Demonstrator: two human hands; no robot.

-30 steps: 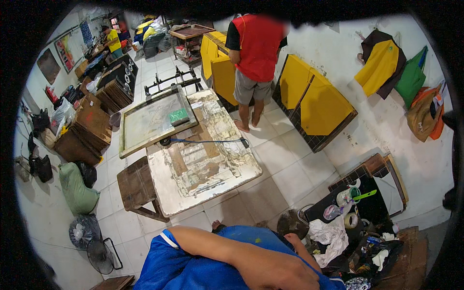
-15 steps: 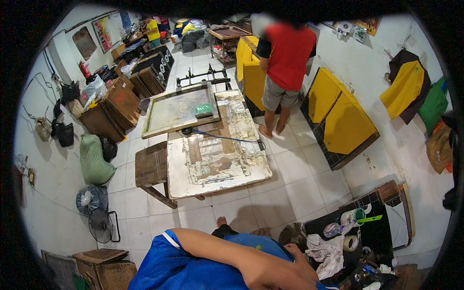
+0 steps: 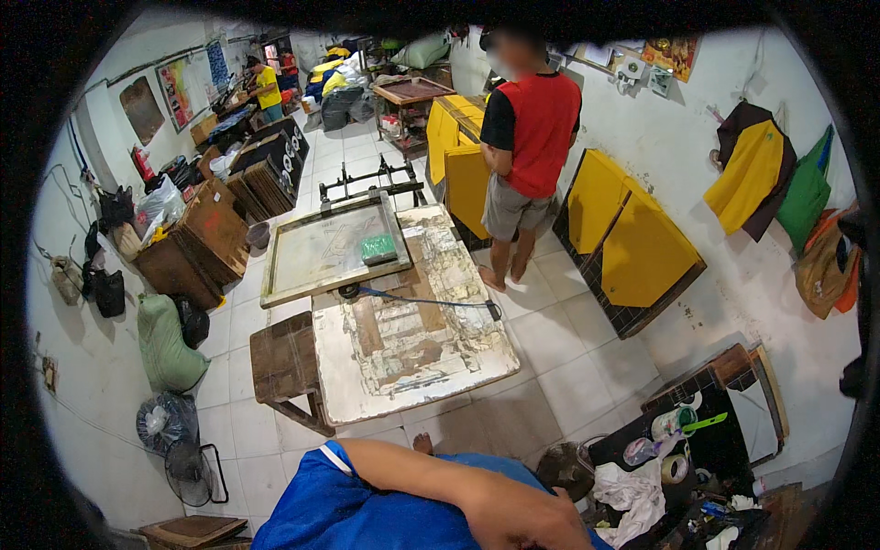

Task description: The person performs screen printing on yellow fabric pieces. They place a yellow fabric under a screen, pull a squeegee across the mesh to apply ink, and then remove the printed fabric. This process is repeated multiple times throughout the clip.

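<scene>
My left arm lies across the bottom of the view, out of a blue sleeve, over blue cloth. My left hand (image 3: 522, 518) rests on that cloth; its fingers are hidden. My right hand is out of view. Ahead stands a stained white work table (image 3: 417, 362). A wooden-framed printing screen (image 3: 321, 257) lies on its far end with a green block (image 3: 378, 247) on top. A long blue-handled tool (image 3: 431, 301) lies across the table. A bare foot (image 3: 423, 444) shows below the table's near edge.
A person in a red shirt (image 3: 532, 137) stands right of the table by yellow boards (image 3: 632, 238). A wooden stool (image 3: 284, 362) is at the table's left. A black side table (image 3: 697, 449) holds tape rolls and rags. Sacks, crates and a fan line the left wall.
The view has tilted up and swung, so the table and the person in red sit lower and nearer the middle. My left arm has stayed across the bottom.
</scene>
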